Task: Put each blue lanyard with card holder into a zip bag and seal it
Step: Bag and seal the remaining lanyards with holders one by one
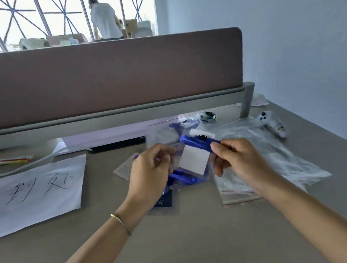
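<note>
Both hands hold a clear zip bag (193, 161) above the desk; a white card and a blue lanyard (198, 142) show through it. My left hand (151, 171) pinches the bag's left side and my right hand (235, 158) pinches its right side. Below them, another blue lanyard with a dark card holder (165, 200) lies on the desk, partly hidden by my left wrist. A further bagged blue lanyard (178, 128) lies behind.
Several clear zip bags (265, 159) are piled at the right. A white controller (273, 123) lies at the far right and a handwritten paper sheet (29, 192) at the left. A padded divider (104, 76) bounds the desk's back; a person stands far behind it.
</note>
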